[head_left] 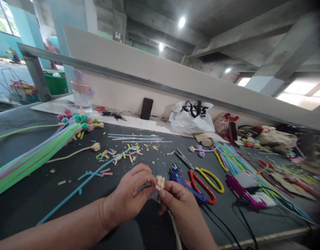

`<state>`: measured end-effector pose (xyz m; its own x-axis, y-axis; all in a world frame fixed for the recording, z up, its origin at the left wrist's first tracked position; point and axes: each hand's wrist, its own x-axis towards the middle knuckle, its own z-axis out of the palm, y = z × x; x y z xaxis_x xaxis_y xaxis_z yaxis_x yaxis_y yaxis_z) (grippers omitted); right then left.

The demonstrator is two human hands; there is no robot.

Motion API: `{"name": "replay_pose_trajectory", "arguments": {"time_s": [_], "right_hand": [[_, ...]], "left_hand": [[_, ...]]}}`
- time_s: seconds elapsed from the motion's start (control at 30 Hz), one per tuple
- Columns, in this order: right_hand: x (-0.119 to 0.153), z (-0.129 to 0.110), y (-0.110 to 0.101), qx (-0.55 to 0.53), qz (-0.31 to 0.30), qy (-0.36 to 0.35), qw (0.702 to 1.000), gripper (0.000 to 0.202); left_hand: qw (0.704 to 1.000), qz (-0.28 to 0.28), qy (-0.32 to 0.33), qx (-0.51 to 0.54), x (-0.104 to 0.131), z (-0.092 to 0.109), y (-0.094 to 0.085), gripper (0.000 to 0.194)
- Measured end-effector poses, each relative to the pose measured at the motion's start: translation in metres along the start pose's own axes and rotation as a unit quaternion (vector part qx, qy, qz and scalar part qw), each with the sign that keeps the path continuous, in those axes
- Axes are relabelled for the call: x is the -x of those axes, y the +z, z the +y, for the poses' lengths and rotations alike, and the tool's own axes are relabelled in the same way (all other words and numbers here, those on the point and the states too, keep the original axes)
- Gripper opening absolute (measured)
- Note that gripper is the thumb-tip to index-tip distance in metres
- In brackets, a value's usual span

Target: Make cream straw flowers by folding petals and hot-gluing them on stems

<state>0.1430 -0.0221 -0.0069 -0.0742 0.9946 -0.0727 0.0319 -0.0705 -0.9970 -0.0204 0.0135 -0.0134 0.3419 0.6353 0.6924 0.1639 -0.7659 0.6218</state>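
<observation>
Close to me over the dark table, a small cream pipe-cleaner flower (160,183) sits between my two hands. My right hand (175,198) is closed, pinching the flower from below, and a pale stem hangs down beside its palm. On the other side my left hand (135,191) has its thumb and forefinger pressed together at the petals. Just past the right hand lie scissors (199,173) with one red and one yellow handle, and a blue glue gun (187,185) partly under them. A blue pipe cleaner (87,185) stretches past my left forearm.
Short cut pieces (120,155) and clear glue sticks (139,138) lie ahead. Bundled pipe-cleaner flowers (82,121) rest at left, near a bottle (82,95). A phone (146,108) leans on the partition beside a white bag (192,116). Black cables (224,222) run at right near a purple tool (243,194).
</observation>
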Motion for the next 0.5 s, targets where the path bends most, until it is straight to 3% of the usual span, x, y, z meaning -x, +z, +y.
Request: {"name": "replay_pose_trajectory", "arguments": {"time_s": [0.17,0.5], "right_hand": [[0.0036,-0.0028,0.0034,0.123,0.043,-0.024,0.991,0.028],[0.0043,0.0048,0.0034,0.241,0.096,-0.254,0.932,0.012]], "left_hand": [[1.000,-0.004,0.005,0.004,-0.0004,-0.0001,0.0006,0.008],[1.000,0.000,0.015,0.012,-0.0001,0.0037,-0.0019,0.007]]}}
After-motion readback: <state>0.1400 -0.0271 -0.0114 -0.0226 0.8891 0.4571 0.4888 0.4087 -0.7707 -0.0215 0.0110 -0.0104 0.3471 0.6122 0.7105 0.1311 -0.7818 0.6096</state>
